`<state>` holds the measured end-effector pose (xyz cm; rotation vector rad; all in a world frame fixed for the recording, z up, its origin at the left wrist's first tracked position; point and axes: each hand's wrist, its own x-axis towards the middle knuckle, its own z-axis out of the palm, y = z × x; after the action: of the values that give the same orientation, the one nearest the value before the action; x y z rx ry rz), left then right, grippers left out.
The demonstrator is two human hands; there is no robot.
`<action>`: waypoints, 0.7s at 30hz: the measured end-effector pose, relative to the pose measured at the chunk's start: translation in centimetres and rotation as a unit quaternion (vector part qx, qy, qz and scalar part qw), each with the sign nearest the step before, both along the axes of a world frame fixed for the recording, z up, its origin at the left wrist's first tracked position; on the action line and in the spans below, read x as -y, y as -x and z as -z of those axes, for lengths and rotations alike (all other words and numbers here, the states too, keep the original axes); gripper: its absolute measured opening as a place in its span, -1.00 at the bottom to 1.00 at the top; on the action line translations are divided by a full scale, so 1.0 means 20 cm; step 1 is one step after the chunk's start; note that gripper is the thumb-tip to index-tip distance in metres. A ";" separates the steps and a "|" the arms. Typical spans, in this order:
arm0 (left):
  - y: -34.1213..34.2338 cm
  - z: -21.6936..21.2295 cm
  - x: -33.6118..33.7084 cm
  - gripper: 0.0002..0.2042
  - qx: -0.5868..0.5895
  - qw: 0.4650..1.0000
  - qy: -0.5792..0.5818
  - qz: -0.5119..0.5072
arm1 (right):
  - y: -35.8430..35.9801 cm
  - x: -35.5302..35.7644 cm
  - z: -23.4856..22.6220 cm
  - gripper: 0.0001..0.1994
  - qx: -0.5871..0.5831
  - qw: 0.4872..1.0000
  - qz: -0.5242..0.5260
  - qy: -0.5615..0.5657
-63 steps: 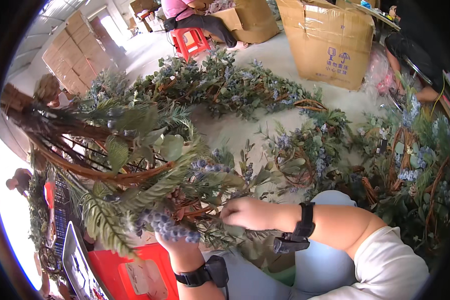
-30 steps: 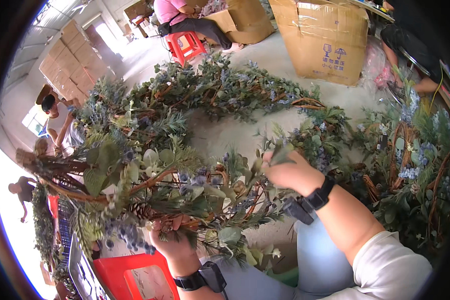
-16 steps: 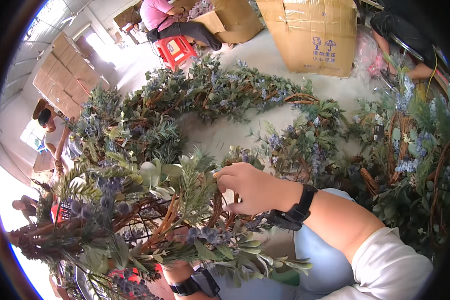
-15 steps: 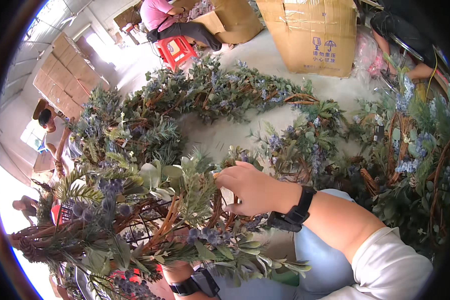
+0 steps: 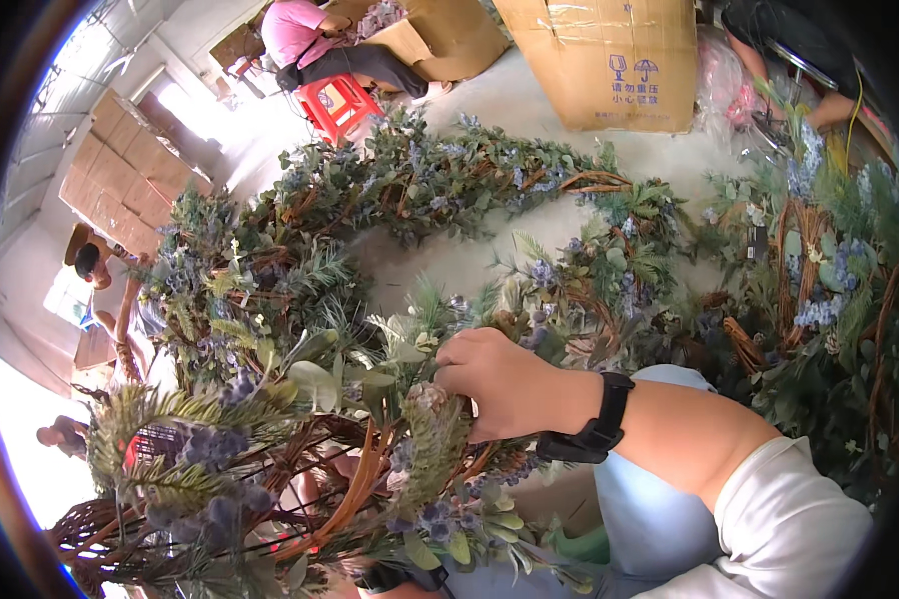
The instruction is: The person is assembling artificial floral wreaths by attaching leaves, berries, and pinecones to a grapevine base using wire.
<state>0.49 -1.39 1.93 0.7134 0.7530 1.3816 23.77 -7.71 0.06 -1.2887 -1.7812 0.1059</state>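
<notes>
A twig wreath (image 5: 370,469) fills the lower left, dressed with fir sprigs, green leaves, blue-purple berries and a pale pine cone (image 5: 430,395). My right hand (image 5: 504,384) is at its right side, fingers curled closed on the greenery beside the cone. The fingertips are hidden among the leaves, so the exact piece they grip cannot be made out. Behind and below the wreath is my left hand, mostly covered by twigs. Only its strapped wrist (image 5: 400,579) shows plainly at the lower edge. Both wrists wear black straps.
Finished-looking wreaths (image 5: 410,185) lie on the floor ahead, with more greenery (image 5: 819,290) at the right. Cardboard boxes (image 5: 604,70) stand behind, near a red stool (image 5: 335,105) with a seated person. Other people are at the left and top right.
The wreath has tilted and shifted, its left end lower. My right hand has moved slightly down and its fingers have drawn closed. My left wrist has sunk toward the lower edge.
</notes>
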 end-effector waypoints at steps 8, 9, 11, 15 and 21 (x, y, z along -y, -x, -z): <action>-0.01 0.01 -0.03 -0.76 -0.060 0.982 0.038 -0.176 | -0.02 -0.02 -0.05 -0.61 -0.089 0.977 0.160 -0.108; 0.00 0.01 -0.03 -0.76 -0.060 0.981 0.039 -0.178 | -0.03 -0.03 -0.05 -0.61 -0.089 0.978 0.159 -0.107; 0.05 0.02 -0.04 -0.85 -0.076 0.975 -0.186 -0.089 | -0.04 -0.05 -0.07 -0.59 -0.137 0.943 0.261 -0.152; -0.06 -0.02 0.11 -0.93 -0.212 0.935 -0.169 0.226 | -0.08 -0.07 -0.02 -0.59 -0.258 0.900 0.314 -0.155; -0.25 0.05 0.18 -0.62 -0.337 0.798 -0.109 0.488 | -0.06 -0.05 -0.02 -0.81 -0.503 0.825 0.256 0.034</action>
<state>5.45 -5.09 1.00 1.5517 0.5949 0.2228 24.94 -6.72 0.43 -1.3413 -0.5113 0.4556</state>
